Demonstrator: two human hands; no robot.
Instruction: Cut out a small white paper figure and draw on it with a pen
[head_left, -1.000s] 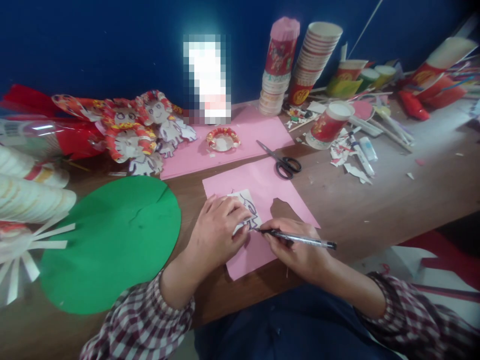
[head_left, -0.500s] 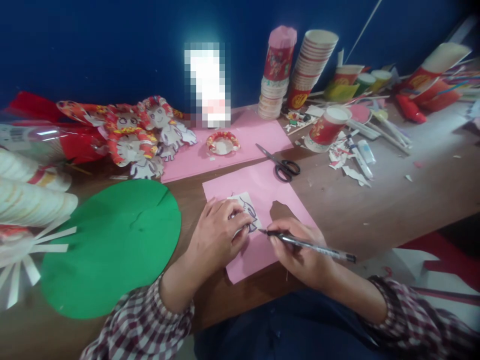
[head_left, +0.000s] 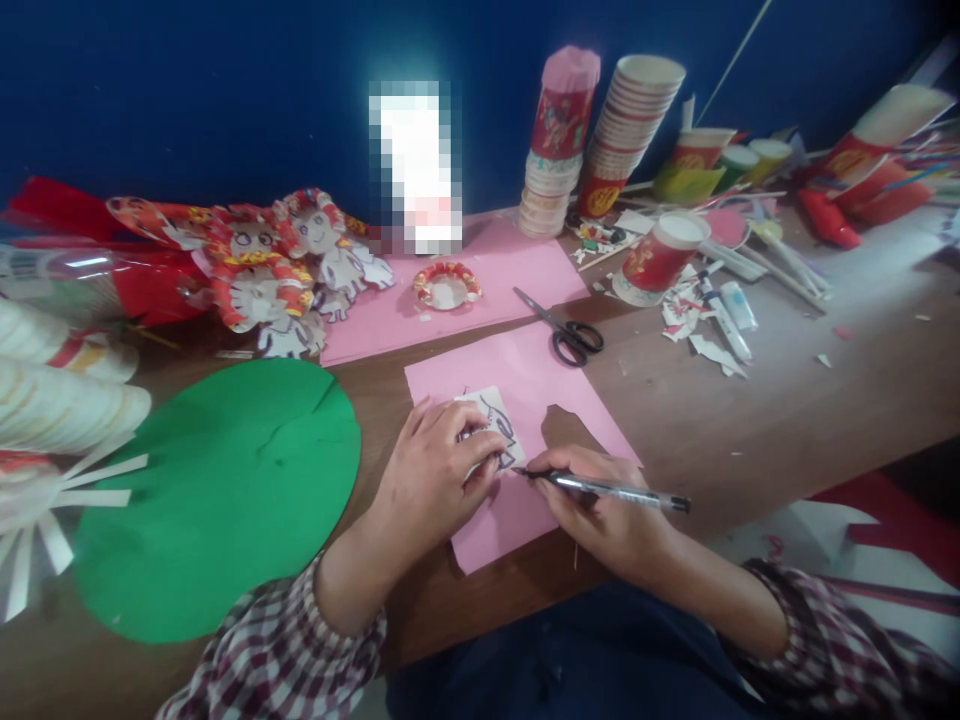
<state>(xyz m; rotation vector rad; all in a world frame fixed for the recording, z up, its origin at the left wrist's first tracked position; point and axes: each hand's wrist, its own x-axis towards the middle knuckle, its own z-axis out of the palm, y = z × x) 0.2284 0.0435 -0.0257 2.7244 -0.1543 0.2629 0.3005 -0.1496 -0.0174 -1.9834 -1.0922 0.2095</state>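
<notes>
A small white paper cutout [head_left: 496, 423] with dark drawn lines lies on a pink paper sheet [head_left: 525, 375] on the wooden table [head_left: 750, 420]. My left hand [head_left: 439, 475] presses down on the cutout, fingers curled over its near edge. My right hand [head_left: 600, 510] grips a black pen [head_left: 607, 487], its tip touching the pink sheet at the cutout's lower right corner. Part of the cutout is hidden under my left fingers.
Black-handled scissors [head_left: 566, 330] lie just beyond the sheet. A large green paper disc [head_left: 217, 490] sits to the left, with cartoon cutouts [head_left: 277, 265] behind it. Stacked paper cups [head_left: 630, 120], a single red cup [head_left: 656, 255], glue sticks and scraps crowd the far right. Another pink sheet [head_left: 480, 290] holds a small ring.
The pen tip has moved slightly along the cutout's lower right edge, and the pen's barrel has shifted a little. My left hand has stayed on the cutout.
</notes>
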